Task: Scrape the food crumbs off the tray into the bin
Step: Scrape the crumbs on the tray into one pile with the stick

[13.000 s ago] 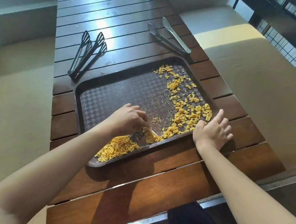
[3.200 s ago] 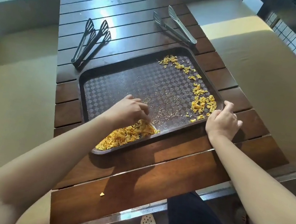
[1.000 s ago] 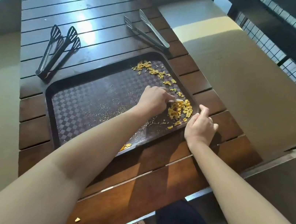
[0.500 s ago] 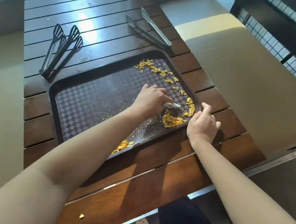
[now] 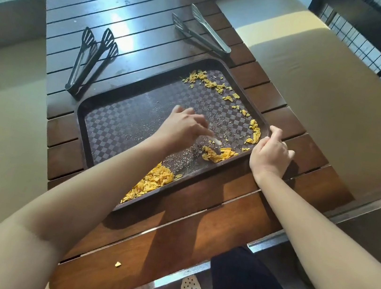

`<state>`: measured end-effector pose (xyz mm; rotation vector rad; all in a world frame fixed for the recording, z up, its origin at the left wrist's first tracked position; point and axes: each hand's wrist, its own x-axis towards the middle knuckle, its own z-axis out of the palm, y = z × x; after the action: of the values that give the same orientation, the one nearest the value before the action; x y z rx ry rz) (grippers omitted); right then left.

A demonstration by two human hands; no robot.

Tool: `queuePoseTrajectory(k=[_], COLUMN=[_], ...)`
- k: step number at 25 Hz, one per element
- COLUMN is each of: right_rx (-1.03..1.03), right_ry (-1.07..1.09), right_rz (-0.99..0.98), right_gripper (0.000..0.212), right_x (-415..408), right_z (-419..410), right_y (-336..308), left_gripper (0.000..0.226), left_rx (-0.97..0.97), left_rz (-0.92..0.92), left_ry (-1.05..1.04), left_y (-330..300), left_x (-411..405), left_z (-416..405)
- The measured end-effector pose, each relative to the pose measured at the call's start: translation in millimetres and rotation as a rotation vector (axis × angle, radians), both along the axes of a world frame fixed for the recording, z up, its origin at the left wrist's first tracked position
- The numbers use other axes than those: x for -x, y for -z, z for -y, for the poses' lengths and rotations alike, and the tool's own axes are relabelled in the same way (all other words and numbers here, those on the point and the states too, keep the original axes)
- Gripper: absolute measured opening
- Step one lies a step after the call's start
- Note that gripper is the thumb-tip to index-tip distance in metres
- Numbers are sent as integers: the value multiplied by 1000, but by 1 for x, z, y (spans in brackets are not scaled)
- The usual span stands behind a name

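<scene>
A dark checkered tray (image 5: 123, 122) lies on the slatted wooden table (image 5: 172, 228). Yellow crumbs sit in a big pile (image 5: 151, 182) at the tray's near edge, a small heap (image 5: 217, 154) near the right corner, and a scattered line (image 5: 208, 82) along the far right side. My left hand (image 5: 182, 128) hovers low over the tray, shut on a small white scraper (image 5: 217, 141) whose tip touches the small heap. My right hand (image 5: 271, 154) grips the tray's near right corner. No bin is in view.
Black tongs (image 5: 91, 57) lie left beyond the tray, metal tongs (image 5: 201, 31) right beyond it. One stray crumb (image 5: 118, 264) lies on the table near its front edge. Tan bench cushions (image 5: 328, 90) flank the table. My dark trousers and a shoe show below.
My left hand has drawn the scraper and a small heap of crumbs toward the tray's near edge, away from the right rim. My right hand stays on the corner.
</scene>
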<state>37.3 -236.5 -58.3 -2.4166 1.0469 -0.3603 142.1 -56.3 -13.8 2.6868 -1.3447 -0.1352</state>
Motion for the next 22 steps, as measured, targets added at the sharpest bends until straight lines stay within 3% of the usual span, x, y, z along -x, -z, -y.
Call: queuePoseTrajectory(k=[7,16,19,22], right_rx=[10,19,24,23], right_ry=[-4,19,21,17], right_rz=[-6,0,4,-2], right_gripper=[36,36,36,36], right_x=[0,-1,-1,-1], right_z=[1,0,-1,-1], right_y=[1,2,2,2], left_gripper=[33,28,26,27], left_rx=[-23,-75,17,76], left_rz=[-24,-26,-6,2], left_ry=[-19,122,39,-43], left_y=[10,0,-3,-8], left_x=[13,1,-4,-1], left_z=[62,-14,-34,-3])
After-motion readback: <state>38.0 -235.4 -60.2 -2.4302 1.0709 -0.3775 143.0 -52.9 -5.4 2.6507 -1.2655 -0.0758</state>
